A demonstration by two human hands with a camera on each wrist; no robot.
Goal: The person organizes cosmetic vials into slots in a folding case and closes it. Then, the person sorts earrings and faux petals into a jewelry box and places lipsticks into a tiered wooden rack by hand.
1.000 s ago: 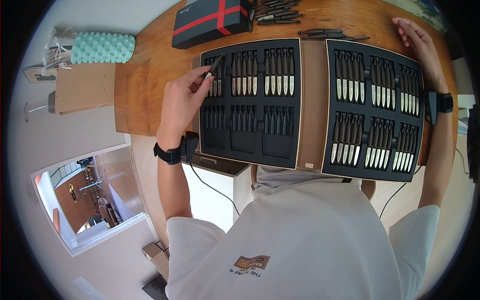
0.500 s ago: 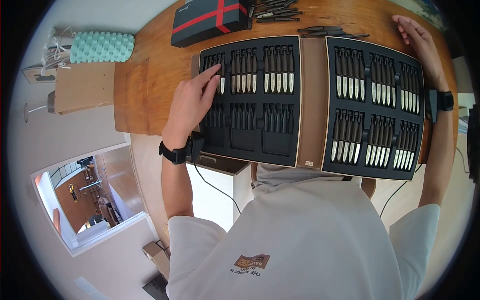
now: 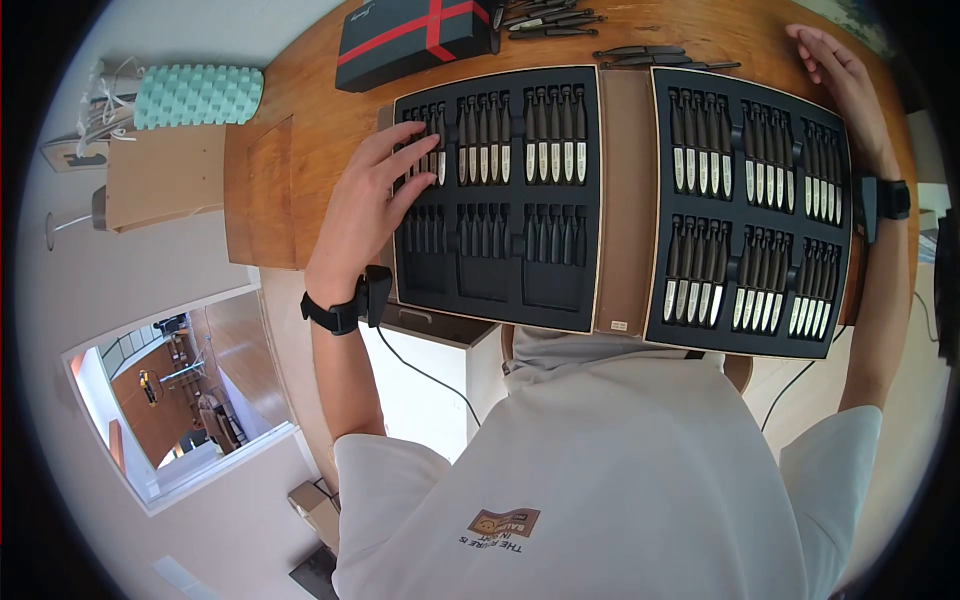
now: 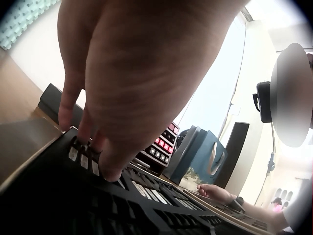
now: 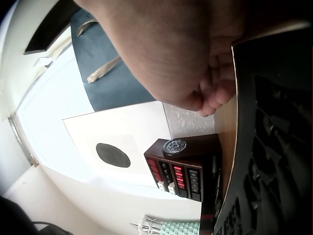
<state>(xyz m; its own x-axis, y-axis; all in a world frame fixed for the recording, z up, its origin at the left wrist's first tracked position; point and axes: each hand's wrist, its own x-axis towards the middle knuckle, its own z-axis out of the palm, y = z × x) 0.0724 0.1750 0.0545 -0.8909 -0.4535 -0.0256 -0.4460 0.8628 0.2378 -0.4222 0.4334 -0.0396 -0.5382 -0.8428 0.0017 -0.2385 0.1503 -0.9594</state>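
Note:
An open two-part case lies on the table, its left tray [image 3: 480, 280] and right tray [image 3: 745, 210] lined in black. Dark pen-like pieces with silvery tips fill the right tray and the left tray's upper row; the lower-row pieces [image 3: 485, 232] look all dark. My left hand [image 3: 365, 200] rests with spread fingers on the upper-left group; in the left wrist view the fingertips [image 4: 111, 174] touch pieces there. No piece shows lifted in it. My right hand [image 3: 838, 75] lies beyond the right tray's far corner, fingers loosely curled, holding nothing.
Behind the case lie a black box with red ribbon [image 3: 410, 42] and loose dark pieces [image 3: 640, 52]. A green textured roll [image 3: 198, 97] is at the far left. The right wrist view shows a dark holder with red pieces [image 5: 183, 166] and a blue bag [image 5: 107, 63].
A dark piece held by my left hand went down into the upper-left group. That hand has released it, and its fingers have since spread. My right hand has stayed put.

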